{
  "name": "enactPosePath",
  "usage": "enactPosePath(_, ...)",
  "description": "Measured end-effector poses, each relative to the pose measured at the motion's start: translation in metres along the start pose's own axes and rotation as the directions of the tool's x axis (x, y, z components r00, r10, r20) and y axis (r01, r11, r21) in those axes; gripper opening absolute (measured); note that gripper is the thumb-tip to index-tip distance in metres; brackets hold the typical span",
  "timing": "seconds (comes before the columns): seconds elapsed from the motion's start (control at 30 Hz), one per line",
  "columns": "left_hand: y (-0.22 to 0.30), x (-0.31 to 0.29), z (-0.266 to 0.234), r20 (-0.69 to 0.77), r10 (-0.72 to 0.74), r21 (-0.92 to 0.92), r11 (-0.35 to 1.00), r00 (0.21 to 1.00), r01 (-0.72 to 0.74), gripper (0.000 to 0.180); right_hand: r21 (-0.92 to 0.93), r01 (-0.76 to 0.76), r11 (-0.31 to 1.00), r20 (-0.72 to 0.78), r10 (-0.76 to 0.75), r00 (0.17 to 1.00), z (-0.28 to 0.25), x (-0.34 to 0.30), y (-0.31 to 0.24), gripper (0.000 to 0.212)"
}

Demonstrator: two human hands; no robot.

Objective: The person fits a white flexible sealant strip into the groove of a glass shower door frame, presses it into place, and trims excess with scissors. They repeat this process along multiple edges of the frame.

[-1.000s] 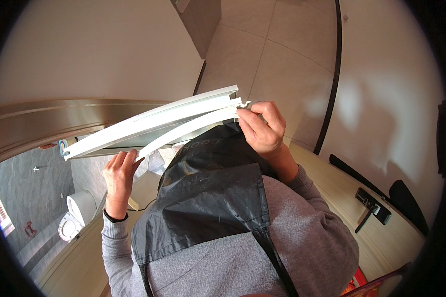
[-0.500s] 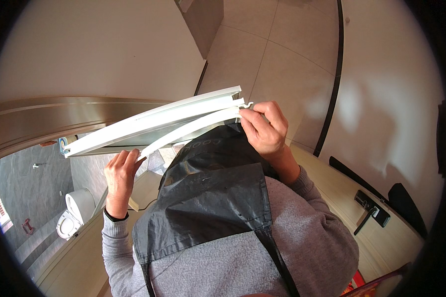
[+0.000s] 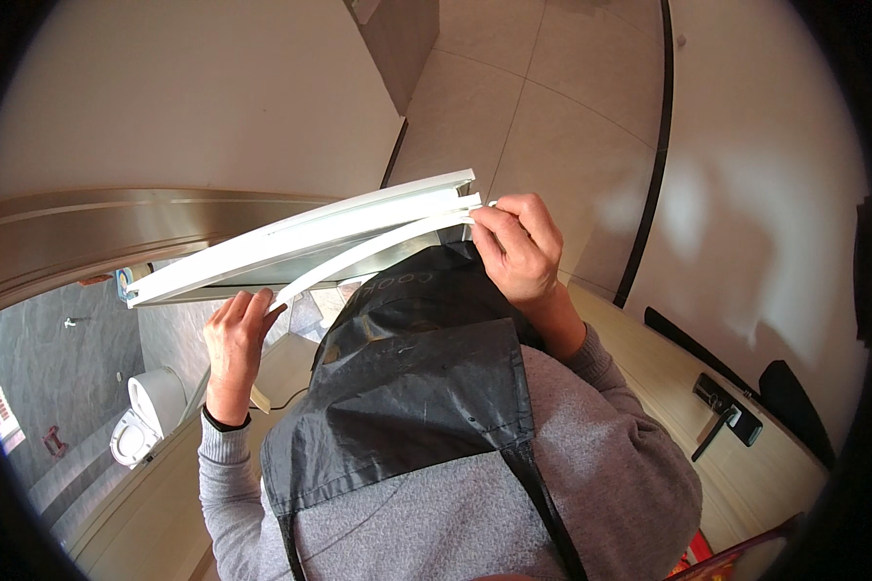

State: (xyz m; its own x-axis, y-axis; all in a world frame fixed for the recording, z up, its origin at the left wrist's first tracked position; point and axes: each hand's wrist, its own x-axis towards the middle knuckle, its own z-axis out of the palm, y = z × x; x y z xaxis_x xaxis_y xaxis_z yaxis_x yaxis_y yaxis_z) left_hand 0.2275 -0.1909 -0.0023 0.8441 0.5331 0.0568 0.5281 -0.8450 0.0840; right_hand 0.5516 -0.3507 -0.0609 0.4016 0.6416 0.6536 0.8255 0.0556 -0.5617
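Observation:
A long, narrow white strip [image 3: 363,249] bows gently between my two hands. My left hand [image 3: 234,334] is closed, pinching its lower left end between thumb and fingers. At the other end, the fingers of my right hand [image 3: 523,247] pinch the strip beside the corner of a white-framed panel [image 3: 300,229]. The panel stands just beyond the strip, seen nearly edge-on, with a grooved rim. Whether the strip's right end touches the frame I cannot tell, because my fingers cover it. A black apron [image 3: 407,378] bulges close under the strip.
A pale wooden door with a dark lever handle [image 3: 730,416] is at the right. Through an opening at lower left show a white toilet [image 3: 140,426] and grey tiles. Large floor tiles [image 3: 543,126] lie ahead, between a white wall and a brown-trimmed wall [image 3: 116,218].
My right fingers have shifted slightly toward the panel's corner and now cover more of the strip's curled end. My left hand keeps its place and grip.

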Motion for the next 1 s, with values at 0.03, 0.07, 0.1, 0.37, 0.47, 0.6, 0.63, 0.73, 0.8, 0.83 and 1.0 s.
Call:
enactPosePath(0.03,0.0,0.0,0.0,0.002,0.001,0.002,1.0,1.0,-0.001,0.028,0.002,0.0,1.0,0.003,0.0,1.0,0.0,0.0,0.0,0.022)
enactPosePath(0.07,-0.001,0.0,0.0,0.01,-0.002,0.005,1.0,1.0,0.002,0.028,0.004,0.0,1.0,0.006,0.0,1.0,0.0,0.001,0.0,0.022)
enactPosePath(0.1,-0.001,0.001,-0.001,0.008,0.001,0.008,1.0,1.0,-0.001,0.028,0.004,-0.002,1.0,0.009,0.002,1.0,0.0,0.001,0.0,0.022)
enactPosePath(0.37,-0.004,0.008,-0.009,0.019,-0.008,0.008,1.0,1.0,0.008,0.028,0.036,-0.046,0.998,0.025,0.045,0.999,0.0,0.004,0.0,0.02)
enactPosePath(0.47,-0.005,0.011,-0.012,0.022,-0.012,-0.008,1.0,1.0,0.012,0.028,0.037,-0.045,0.998,0.028,0.044,0.999,0.0,0.006,0.001,0.02)
enactPosePath(0.6,-0.007,0.015,-0.014,0.036,-0.013,0.01,1.0,0.999,0.013,0.026,0.054,-0.043,0.998,0.034,0.041,0.999,0.001,0.008,0.002,0.021)
enactPosePath(0.63,-0.007,0.015,-0.014,0.037,-0.011,0.015,1.0,0.999,0.01,0.025,0.052,-0.052,0.997,0.052,0.049,0.997,0.0,0.009,0.003,0.022)
enactPosePath(0.73,-0.009,0.017,-0.017,0.054,-0.008,0.022,1.0,0.999,0.006,0.025,0.065,-0.075,0.995,0.088,0.069,0.994,-0.002,0.011,0.005,0.024)
enactPosePath(0.8,-0.011,0.018,-0.018,0.058,0.001,0.017,1.0,0.998,-0.002,0.026,0.091,-0.105,0.99,0.109,0.095,0.989,-0.003,0.012,0.006,0.026)
enactPosePath(0.83,-0.012,0.018,-0.018,0.056,0.008,0.012,1.0,0.998,-0.008,0.027,0.072,-0.106,0.992,0.136,0.095,0.986,-0.004,0.013,0.007,0.03)
enactPosePath(1.0,-0.02,0.009,-0.01,0.013,-0.042,0.014,0.999,0.999,0.042,0.04,0.085,-0.065,0.994,0.178,0.049,0.983,-0.005,0.012,0.009,0.025)
